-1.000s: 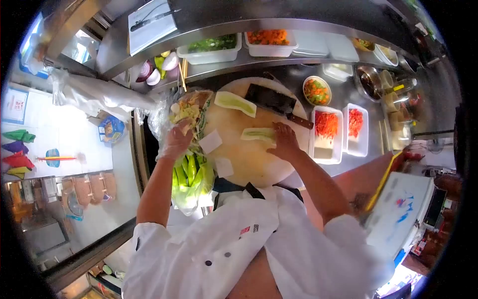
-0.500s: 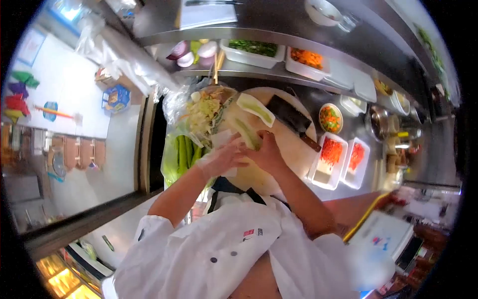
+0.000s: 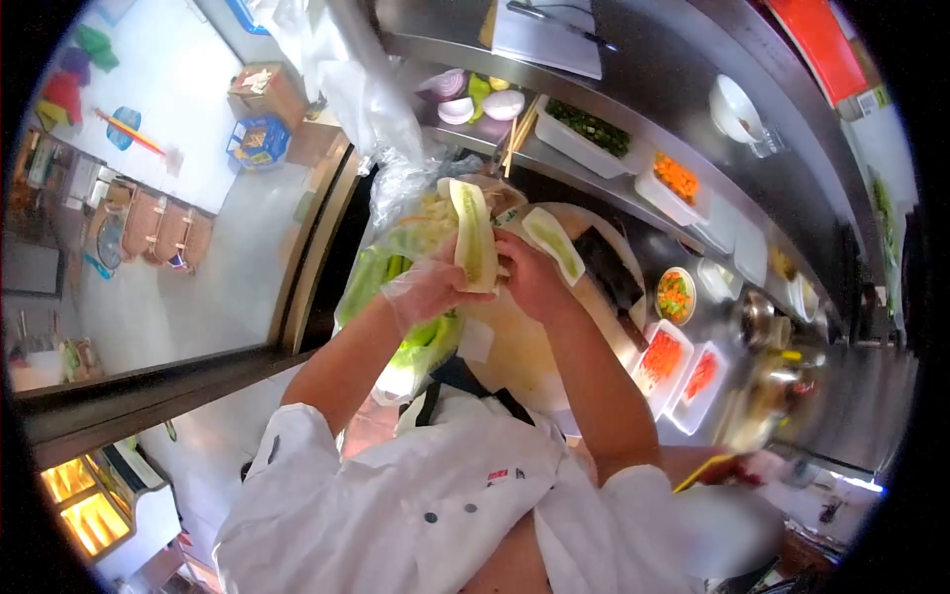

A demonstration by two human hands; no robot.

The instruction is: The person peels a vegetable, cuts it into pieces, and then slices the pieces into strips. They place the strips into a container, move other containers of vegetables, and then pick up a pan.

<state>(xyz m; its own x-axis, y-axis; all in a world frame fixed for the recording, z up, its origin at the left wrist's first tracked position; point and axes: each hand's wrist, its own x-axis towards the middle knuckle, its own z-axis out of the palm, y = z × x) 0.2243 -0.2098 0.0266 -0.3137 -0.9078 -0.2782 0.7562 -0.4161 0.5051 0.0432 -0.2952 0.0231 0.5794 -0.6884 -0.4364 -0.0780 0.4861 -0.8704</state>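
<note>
A halved, pale cucumber [image 3: 475, 238] with a seedy green middle is held up, cut face towards me. My left hand [image 3: 430, 286], in a clear plastic glove, grips its lower left side. Closed against its right edge is my right hand [image 3: 531, 274], bare, its fingertips partly hidden. Another cucumber half [image 3: 554, 245] lies cut side up on the round cutting board [image 3: 520, 366]. A dark-bladed cleaver [image 3: 606, 265] rests to the right of that half. Near the board's left edge is a small white sheet [image 3: 476, 342].
Left of the board are a bag of green vegetables [image 3: 396, 269] and a heap of pale scraps [image 3: 427, 236]. Trays of shredded orange-red vegetable [image 3: 660, 358] and a bowl of diced vegetables [image 3: 676, 295] stand right. A shelf [image 3: 633, 109] overhangs the back.
The cucumber half has been raised off the board and turned more upright, its cut face now showing. Both hands have risen with it. The camera view has rotated and shifted.
</note>
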